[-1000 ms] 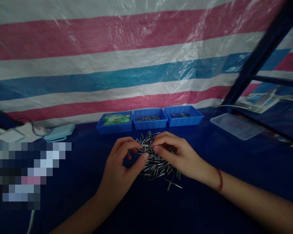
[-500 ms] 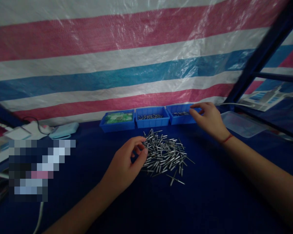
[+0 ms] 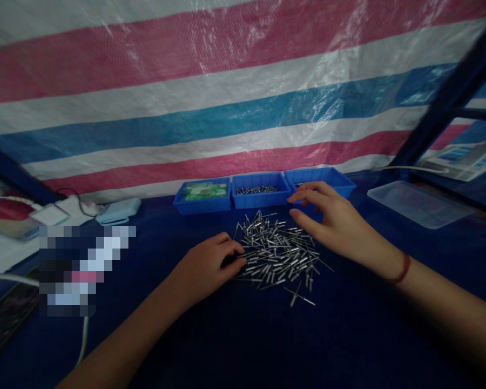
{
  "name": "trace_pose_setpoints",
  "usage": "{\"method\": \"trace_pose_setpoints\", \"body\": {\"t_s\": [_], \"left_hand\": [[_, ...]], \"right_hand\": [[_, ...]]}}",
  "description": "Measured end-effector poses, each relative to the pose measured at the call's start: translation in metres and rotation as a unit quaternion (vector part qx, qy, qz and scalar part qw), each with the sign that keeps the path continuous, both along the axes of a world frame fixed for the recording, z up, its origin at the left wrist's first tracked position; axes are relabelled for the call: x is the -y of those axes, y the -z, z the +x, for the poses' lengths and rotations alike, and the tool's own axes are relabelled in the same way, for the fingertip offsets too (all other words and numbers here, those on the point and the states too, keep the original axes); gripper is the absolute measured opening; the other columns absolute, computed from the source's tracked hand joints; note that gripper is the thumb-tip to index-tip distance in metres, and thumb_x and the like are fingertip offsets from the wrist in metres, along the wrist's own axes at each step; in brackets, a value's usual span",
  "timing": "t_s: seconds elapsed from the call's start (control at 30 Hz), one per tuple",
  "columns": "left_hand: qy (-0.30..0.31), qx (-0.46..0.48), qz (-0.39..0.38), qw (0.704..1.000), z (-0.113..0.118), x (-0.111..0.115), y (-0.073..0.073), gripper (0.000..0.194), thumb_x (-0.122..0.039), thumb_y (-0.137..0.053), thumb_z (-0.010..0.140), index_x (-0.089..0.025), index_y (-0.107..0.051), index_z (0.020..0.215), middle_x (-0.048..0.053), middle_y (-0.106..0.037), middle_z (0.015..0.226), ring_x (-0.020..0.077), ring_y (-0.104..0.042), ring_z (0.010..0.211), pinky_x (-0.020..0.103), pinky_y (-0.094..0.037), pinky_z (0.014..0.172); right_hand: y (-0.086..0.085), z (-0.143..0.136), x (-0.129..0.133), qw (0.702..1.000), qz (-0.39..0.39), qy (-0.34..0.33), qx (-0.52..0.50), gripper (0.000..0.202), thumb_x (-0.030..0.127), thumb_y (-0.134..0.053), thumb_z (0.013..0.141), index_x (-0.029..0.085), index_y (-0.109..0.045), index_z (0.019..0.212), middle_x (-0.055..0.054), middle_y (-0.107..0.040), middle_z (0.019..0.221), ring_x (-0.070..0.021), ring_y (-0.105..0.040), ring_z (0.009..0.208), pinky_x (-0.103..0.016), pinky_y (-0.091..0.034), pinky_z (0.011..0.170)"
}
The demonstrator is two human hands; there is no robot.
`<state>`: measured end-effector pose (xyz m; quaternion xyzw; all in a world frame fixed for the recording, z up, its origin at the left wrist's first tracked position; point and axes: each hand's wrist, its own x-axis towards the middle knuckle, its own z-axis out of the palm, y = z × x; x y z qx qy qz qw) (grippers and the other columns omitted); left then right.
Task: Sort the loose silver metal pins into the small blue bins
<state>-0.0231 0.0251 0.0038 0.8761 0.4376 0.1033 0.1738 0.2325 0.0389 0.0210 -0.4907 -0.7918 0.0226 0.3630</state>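
A loose pile of silver pop rivets (image 3: pixel 279 248) lies on the dark blue tabletop, with a few strays at its near edge. At the pile's left edge is my left hand (image 3: pixel 213 265), its fingers curled and a small gap between thumb and forefinger; the tips are close to the outer rivets, and contact is hard to judge. My right hand (image 3: pixel 332 219) hovers over the far right of the pile, fingers apart and nothing visible in them. It partly covers the right blue bin (image 3: pixel 328 175). The middle blue bin (image 3: pixel 261 200) contains similar rivets.
The left blue bin (image 3: pixel 204 205) holds green and clear packaging. A clear plastic lid (image 3: pixel 421 202) lies to the right. On the left are a light blue case (image 3: pixel 119 210), cables and a phone (image 3: pixel 10 319). Striped sheeting (image 3: pixel 227 119) hangs behind the bins.
My right hand has come back from the right bin toward the pile, its fingers spreading. My left hand stays by the pile with its thumb and forefinger nearer the rivets. The view has shifted slightly.
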Motion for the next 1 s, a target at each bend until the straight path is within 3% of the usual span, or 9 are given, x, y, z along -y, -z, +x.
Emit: {"method": "trace_pose_setpoints", "body": {"t_s": [0.27, 0.57, 0.8, 1.0], "left_hand": [[-0.015, -0.001, 0.004, 1.0, 0.003, 0.001, -0.001, 0.015, -0.03, -0.048, 0.088, -0.019, -0.059, 0.09, 0.001, -0.055, 0.088, 0.0145, -0.055, 0.075, 0.027, -0.042, 0.066], [0.001, -0.003, 0.014, 1.0, 0.001, 0.0, 0.001, 0.017, -0.029, -0.048, 0.089, -0.02, -0.061, 0.096, 0.002, -0.055, 0.095, 0.0157, -0.057, 0.082, 0.03, -0.045, 0.074], [-0.012, -0.036, 0.045, 0.998, 0.004, -0.001, 0.003, 0.022, -0.025, -0.04, 0.094, -0.018, -0.06, 0.1, 0.004, -0.056, 0.093, 0.0169, -0.058, 0.083, 0.032, -0.047, 0.076], [-0.026, -0.048, 0.057, 0.997, 0.0, -0.002, -0.002, 0.02, -0.033, -0.052, 0.088, -0.019, -0.059, 0.1, 0.003, -0.055, 0.094, 0.018, -0.057, 0.082, 0.032, -0.047, 0.072]], "right_hand": [[0.004, -0.011, 0.01, 0.999, -0.028, -0.04, 0.001, 0.022, 0.027, -0.053, 0.083, 0.016, -0.062, 0.1, -0.009, -0.054, 0.107, -0.016, -0.059, 0.075, -0.034, -0.051, 0.067], [0.009, -0.018, 0.014, 0.994, -0.058, -0.086, 0.023, 0.019, 0.024, -0.052, 0.084, 0.017, -0.061, 0.099, -0.009, -0.055, 0.108, -0.0196, -0.06, 0.095, -0.038, -0.048, 0.087], [0.011, -0.02, 0.016, 0.993, -0.075, -0.091, 0.027, 0.016, 0.023, -0.052, 0.084, 0.018, -0.061, 0.096, -0.007, -0.056, 0.106, -0.0186, -0.06, 0.094, -0.037, -0.049, 0.087], [0.01, -0.022, 0.018, 0.991, -0.089, -0.092, 0.036, 0.016, 0.024, -0.051, 0.085, 0.019, -0.061, 0.097, -0.007, -0.055, 0.107, -0.0182, -0.06, 0.094, -0.036, -0.049, 0.086]]}}
